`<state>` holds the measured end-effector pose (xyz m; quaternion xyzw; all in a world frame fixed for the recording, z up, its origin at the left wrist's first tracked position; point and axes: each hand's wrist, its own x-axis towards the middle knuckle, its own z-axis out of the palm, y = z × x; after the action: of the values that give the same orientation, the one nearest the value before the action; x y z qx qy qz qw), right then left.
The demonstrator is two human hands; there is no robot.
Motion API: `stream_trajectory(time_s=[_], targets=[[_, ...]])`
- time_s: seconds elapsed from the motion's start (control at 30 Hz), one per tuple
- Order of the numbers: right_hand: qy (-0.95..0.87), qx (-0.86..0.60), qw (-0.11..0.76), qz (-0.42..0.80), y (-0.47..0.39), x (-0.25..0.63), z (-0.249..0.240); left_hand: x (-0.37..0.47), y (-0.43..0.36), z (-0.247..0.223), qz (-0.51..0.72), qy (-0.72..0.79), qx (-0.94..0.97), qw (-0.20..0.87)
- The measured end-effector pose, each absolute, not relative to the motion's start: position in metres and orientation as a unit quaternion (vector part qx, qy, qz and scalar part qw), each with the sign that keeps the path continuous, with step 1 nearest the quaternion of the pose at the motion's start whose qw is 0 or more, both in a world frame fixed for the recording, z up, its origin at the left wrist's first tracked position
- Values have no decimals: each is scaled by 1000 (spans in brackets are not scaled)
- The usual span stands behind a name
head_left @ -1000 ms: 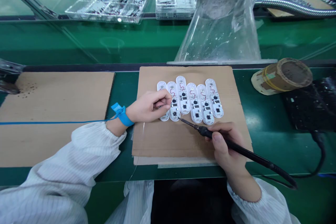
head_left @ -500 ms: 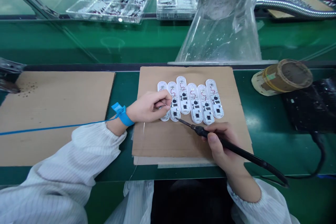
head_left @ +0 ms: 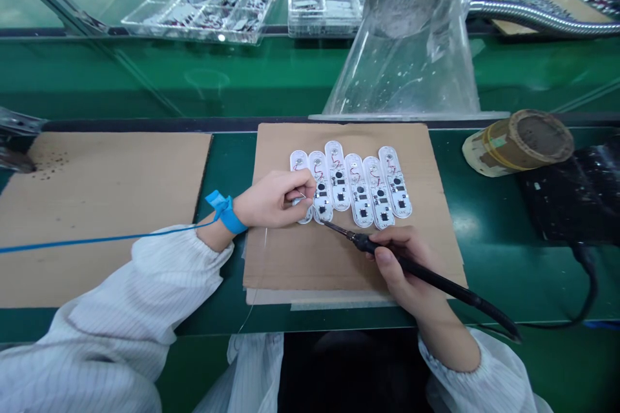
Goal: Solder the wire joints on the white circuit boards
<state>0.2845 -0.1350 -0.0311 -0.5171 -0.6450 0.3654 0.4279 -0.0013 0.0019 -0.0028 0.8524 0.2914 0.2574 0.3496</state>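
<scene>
At centre frame, six white oblong circuit boards (head_left: 351,186) are lying side by side on the brown cardboard sheet (head_left: 339,258). The left hand (head_left: 274,199) is pinching thin solder wire (head_left: 265,239) over the leftmost boards. The right hand (head_left: 409,264) is gripping the black soldering iron (head_left: 426,277), its tip touching the second board; four boards further right look yet to be reached.
</scene>
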Motion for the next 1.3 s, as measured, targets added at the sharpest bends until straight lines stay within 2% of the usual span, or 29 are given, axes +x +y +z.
stream_trajectory(time_s=[0.33, 0.5, 0.7, 0.83, 1.0, 1.3], targets=[[-629, -530, 443, 358, -134, 284, -29, -4, 3, -2, 291, 288, 843, 349], [-627, -522, 460, 349, -130, 280, -27, -3, 3, 5, 295, 338, 825, 345], [-593, -530, 523, 307, -135, 277, -16, -29, 7, 21, 276, 398, 739, 469], [-593, -547, 504, 309, -138, 270, -8, -47, 7, 10, 268, 373, 794, 397], [-611, -542, 477, 324, -134, 261, -22, -61, 5, -4, 286, 302, 850, 321], [-611, -539, 467, 343, -133, 262, -28, -56, -4, 0, 286, 253, 869, 315]])
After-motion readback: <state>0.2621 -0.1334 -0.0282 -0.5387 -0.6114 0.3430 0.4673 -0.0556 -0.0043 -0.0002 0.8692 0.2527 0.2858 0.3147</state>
